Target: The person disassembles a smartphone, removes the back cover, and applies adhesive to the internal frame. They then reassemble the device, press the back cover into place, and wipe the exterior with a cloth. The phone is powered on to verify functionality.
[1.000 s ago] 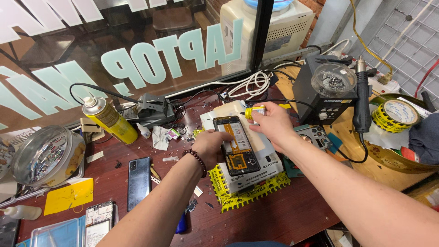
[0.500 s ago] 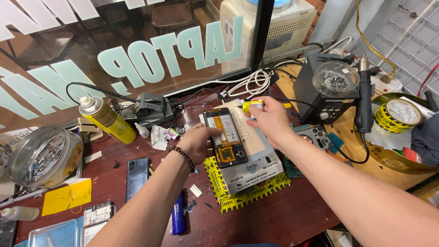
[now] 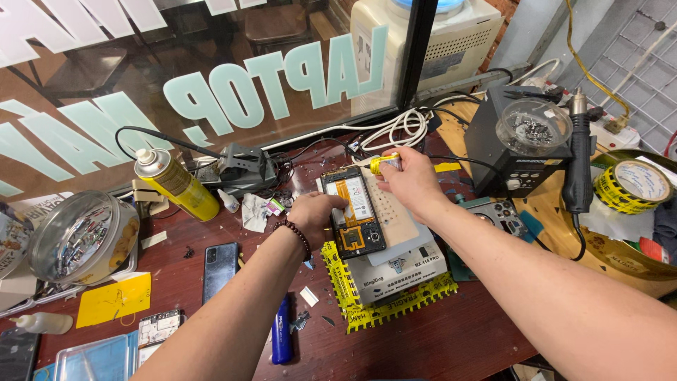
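An opened phone (image 3: pixel 355 210), back cover off with its orange flex and battery showing, lies on a pale grey heating pad (image 3: pixel 395 243) over yellow tape. My left hand (image 3: pixel 315 214) presses on the phone's left edge, a bead bracelet at the wrist. My right hand (image 3: pixel 407 182) grips a small yellow-handled tool (image 3: pixel 383 164) with its tip just above the phone's top right corner.
A yellow spray can (image 3: pixel 174 184) lies at the left, by a round clear tub (image 3: pixel 77 238) of parts. A dark phone (image 3: pixel 221 267) and a blue pen (image 3: pixel 281 338) lie near my left forearm. A black station (image 3: pixel 513 156), hot-air handle (image 3: pixel 580 168) and tape roll (image 3: pixel 632 185) stand right.
My left hand has slid from on top of the phone to its left edge. My right hand stayed at the phone's top with the yellow tool; the camera drew closer.
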The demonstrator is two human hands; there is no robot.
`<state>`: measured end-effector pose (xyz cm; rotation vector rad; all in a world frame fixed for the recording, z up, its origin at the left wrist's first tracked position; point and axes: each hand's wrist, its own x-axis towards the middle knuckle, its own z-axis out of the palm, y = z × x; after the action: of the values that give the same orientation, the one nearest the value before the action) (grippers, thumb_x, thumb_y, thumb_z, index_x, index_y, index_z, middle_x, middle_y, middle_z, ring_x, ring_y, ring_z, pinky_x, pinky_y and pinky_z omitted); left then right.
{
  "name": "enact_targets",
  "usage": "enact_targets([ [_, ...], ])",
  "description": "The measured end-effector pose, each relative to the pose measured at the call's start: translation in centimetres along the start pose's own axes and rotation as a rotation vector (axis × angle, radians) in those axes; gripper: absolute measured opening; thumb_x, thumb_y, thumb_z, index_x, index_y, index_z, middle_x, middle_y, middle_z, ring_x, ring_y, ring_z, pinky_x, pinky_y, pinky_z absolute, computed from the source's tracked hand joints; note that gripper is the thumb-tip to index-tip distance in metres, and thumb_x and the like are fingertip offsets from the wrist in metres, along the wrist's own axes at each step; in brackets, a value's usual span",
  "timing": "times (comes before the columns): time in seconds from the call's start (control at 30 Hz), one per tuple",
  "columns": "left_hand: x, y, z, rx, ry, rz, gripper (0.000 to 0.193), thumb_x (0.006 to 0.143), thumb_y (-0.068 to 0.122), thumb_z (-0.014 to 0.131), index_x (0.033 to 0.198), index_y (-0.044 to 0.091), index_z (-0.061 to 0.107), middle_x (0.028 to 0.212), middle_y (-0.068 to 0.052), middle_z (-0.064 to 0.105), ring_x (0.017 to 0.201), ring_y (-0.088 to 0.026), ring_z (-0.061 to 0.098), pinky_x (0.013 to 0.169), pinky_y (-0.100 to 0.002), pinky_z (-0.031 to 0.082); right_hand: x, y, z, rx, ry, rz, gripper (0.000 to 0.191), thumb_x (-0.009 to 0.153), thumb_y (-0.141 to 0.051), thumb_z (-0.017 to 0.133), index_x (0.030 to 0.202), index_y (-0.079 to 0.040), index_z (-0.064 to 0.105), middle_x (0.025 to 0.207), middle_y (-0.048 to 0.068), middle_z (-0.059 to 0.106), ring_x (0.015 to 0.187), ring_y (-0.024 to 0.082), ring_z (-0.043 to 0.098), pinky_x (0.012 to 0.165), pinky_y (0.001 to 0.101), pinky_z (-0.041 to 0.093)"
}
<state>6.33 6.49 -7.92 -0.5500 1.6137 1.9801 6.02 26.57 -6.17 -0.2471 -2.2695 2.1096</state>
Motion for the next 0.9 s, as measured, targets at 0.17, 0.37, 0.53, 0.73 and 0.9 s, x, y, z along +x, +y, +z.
enact_targets([
  [0.17, -0.4, 0.1, 0.1, -0.009, 0.002, -0.001, 0.025, 0.086, 0.001, 0.069, 0.110, 0.002, 0.061, 0.103, -0.013, 0.072, 0.087, -0.027, 0.072, 0.076, -0.049, 0.064, -0.3, -0.9, 0.2, -0.108, 0.013, 0.000, 0.023, 0.095, -0.005, 0.063, 0.117, -0.003, 0.065, 0.098, 0.008, 0.070, 0.087, 0.014, 0.072, 0.071, 0.0290, 0.064],
  [0.37, -0.7, 0.3, 0.3, -0.005, 0.012, -0.007, 0.023, 0.087, 0.001, 0.069, 0.108, 0.002, 0.060, 0.102, -0.013, 0.072, 0.088, -0.026, 0.073, 0.077, -0.048, 0.065, -0.9, -1.9, 0.3, -0.216, 0.008, -0.010, 0.021, 0.094, -0.005, 0.064, 0.115, -0.003, 0.066, 0.098, 0.005, 0.070, 0.085, 0.013, 0.071, 0.069, 0.0273, 0.064],
  [0.53, -0.7, 0.3, 0.3, -0.017, 0.014, -0.002, 0.022, 0.087, 0.001, 0.069, 0.107, 0.002, 0.060, 0.102, -0.013, 0.071, 0.087, -0.026, 0.072, 0.076, -0.047, 0.064, -1.2, -2.1, 0.7, -0.206, 0.044, -0.008, 0.021, 0.093, -0.005, 0.065, 0.114, -0.002, 0.067, 0.098, 0.008, 0.071, 0.083, 0.014, 0.072, 0.067, 0.0281, 0.064],
  [0.73, -0.4, 0.2, 0.3, -0.022, 0.028, -0.009, 0.021, 0.087, 0.001, 0.069, 0.106, 0.002, 0.062, 0.101, -0.013, 0.072, 0.086, -0.027, 0.073, 0.075, -0.048, 0.064, -1.5, -2.3, 1.0, -0.252, 0.089, 0.012, 0.023, 0.092, -0.006, 0.066, 0.115, -0.003, 0.068, 0.097, 0.009, 0.074, 0.077, 0.015, 0.074, 0.066, 0.0279, 0.062],
  [0.9, -0.2, 0.1, 0.3, -0.024, 0.017, -0.002, 0.022, 0.087, 0.000, 0.069, 0.107, 0.001, 0.063, 0.101, -0.014, 0.073, 0.087, -0.026, 0.073, 0.076, -0.048, 0.065, -2.2, -2.4, 1.0, -0.287, 0.108, -0.012, 0.024, 0.091, -0.007, 0.067, 0.114, -0.004, 0.069, 0.094, 0.009, 0.075, 0.071, 0.015, 0.074, 0.063, 0.0289, 0.059],
])
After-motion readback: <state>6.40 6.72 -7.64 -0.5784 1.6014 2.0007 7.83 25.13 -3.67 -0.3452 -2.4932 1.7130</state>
